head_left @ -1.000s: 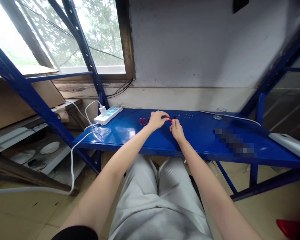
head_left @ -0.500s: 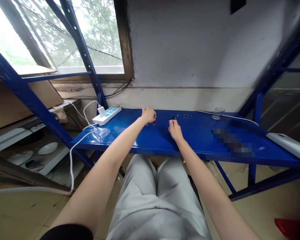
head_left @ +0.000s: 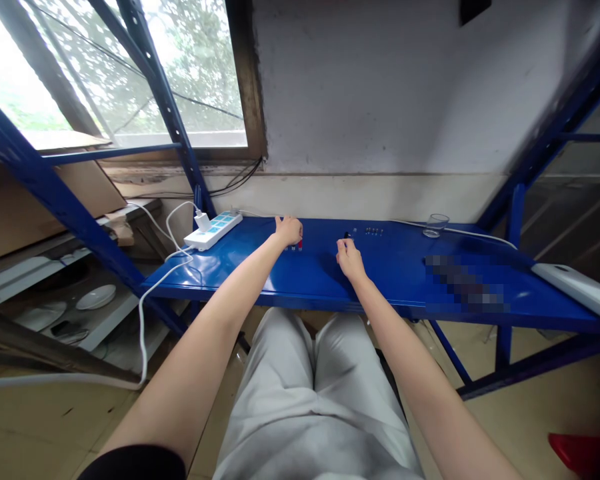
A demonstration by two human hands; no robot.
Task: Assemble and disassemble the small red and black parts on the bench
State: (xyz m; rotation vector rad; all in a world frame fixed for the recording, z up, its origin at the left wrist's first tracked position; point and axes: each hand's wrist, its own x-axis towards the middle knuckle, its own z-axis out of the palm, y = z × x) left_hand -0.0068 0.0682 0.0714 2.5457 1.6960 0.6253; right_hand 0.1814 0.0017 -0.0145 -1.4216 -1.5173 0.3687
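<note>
On blue counter (head_left: 400,273), left hand (head_left: 290,231) pinches red cylinder (head_left: 301,245) upright beside partly hidden pieces (head_left: 293,248), seemingly for even spacing; right hand (head_left: 350,259) curls narrow near small black piece (head_left: 347,235), cannot tell if holding anything.

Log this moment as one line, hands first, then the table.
left hand: at red piece, grip unclear | right hand: curled near black piece, grip unclear | blue table: power strip left, clear cup right

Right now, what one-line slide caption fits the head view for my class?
Left hand at a small red piece, right hand near a small black piece, over a blue table.
</note>
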